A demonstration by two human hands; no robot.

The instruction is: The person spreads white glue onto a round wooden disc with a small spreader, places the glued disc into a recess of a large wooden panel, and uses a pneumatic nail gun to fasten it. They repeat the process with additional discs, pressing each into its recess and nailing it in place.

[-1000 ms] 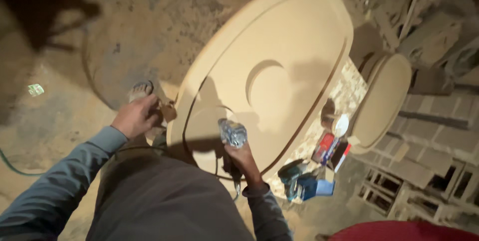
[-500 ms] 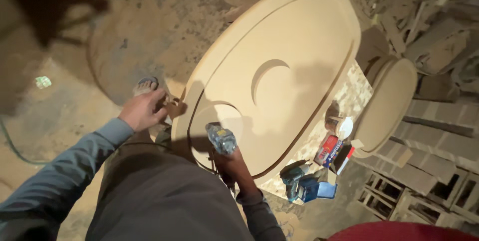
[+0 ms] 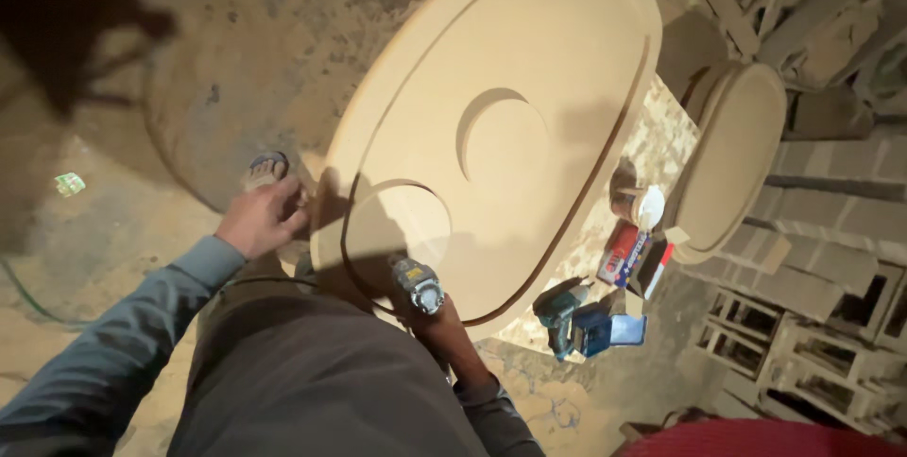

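— Metal-headed power tool (image 3: 417,285) in the right hand (image 3: 444,329), is it gripped?

— Yes, the fingers are wrapped around its body, and its silvery head points away from the person, over the near edge of the big tan board (image 3: 510,126). The head sits right by the dark groove that runs around the board.

— And the left hand (image 3: 262,218)?

— It rests at the board's near left edge, fingers curled against the rim. Whether it actually clamps the edge or only leans on it, I cannot tell. A sandalled foot (image 3: 265,170) shows just beyond it on the dusty floor (image 3: 189,60).

— What is cut into the board?

— Two round recesses: one near the tool, one at the middle, each with a shadowed lip.

— Any packages?

— To the right, on the speckled bench top (image 3: 652,136) beside the board, lies a flat red box (image 3: 622,254) with a blue patch, and a darker red and white one (image 3: 656,266) just beside it. Farther off stands a small round tin (image 3: 639,202) with a pale lid. Nearer, a teal drill (image 3: 559,313) lies against a blue box (image 3: 610,332).

— How much room is there?

— The left side is open floor. The right is crowded: a smaller oval board (image 3: 732,159) stands just past the packages, with grey blocks (image 3: 831,221) and wood scraps behind it.
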